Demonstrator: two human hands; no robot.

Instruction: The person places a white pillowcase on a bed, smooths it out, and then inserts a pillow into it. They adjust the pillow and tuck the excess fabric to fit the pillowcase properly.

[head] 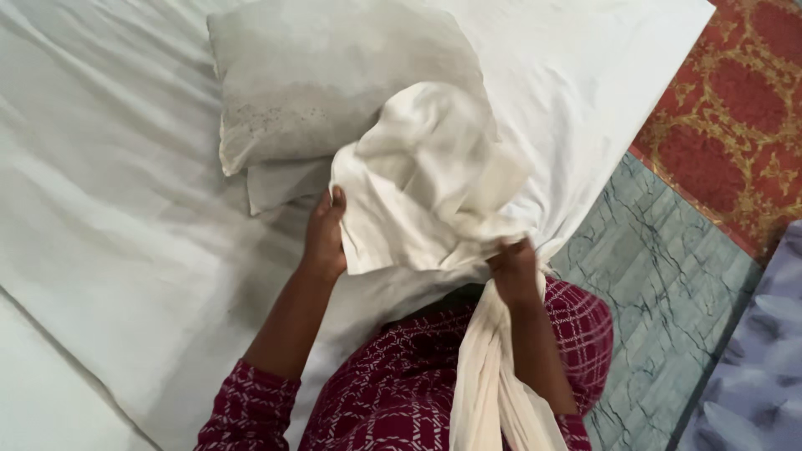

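Rumpled cream pillowcase (426, 184), soft cotton, caught in both grips: left hand (324, 238), right hand (514, 271); stained grey pillow (326, 79) behind.

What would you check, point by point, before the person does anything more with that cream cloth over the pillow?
1. Left hand grips the cream cotton pillowcase at its edge: ok.
2. Right hand holds the cloth bunched: ok.
3. Pillowcase opening spread wide: not ok, crumpled.
4. Stained grey rectangular pillow lies flat on the white bedsheet: ok.
5. Pillow inside the pillowcase: not ok, outside.
6. Which end of the cloth is open: cannot tell.
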